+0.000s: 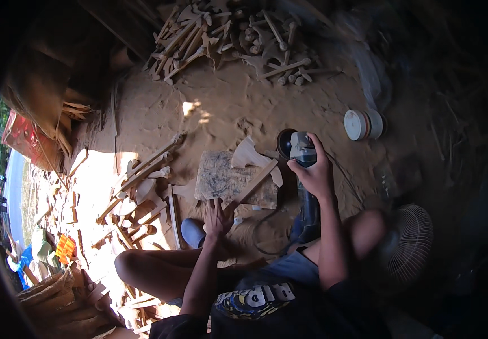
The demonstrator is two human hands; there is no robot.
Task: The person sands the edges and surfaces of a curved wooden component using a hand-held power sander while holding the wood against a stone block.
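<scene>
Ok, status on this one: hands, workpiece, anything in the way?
Left hand holding the axe-shaped wooden piece by its handle on the block. Right hand gripping the angle grinder, disc beside the blade. Cord loops nearby.

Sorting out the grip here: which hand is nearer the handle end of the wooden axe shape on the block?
Left. The left hand rests on the handle end of the wooden axe shape; the right hand grips the angle grinder beside its blade.
</scene>
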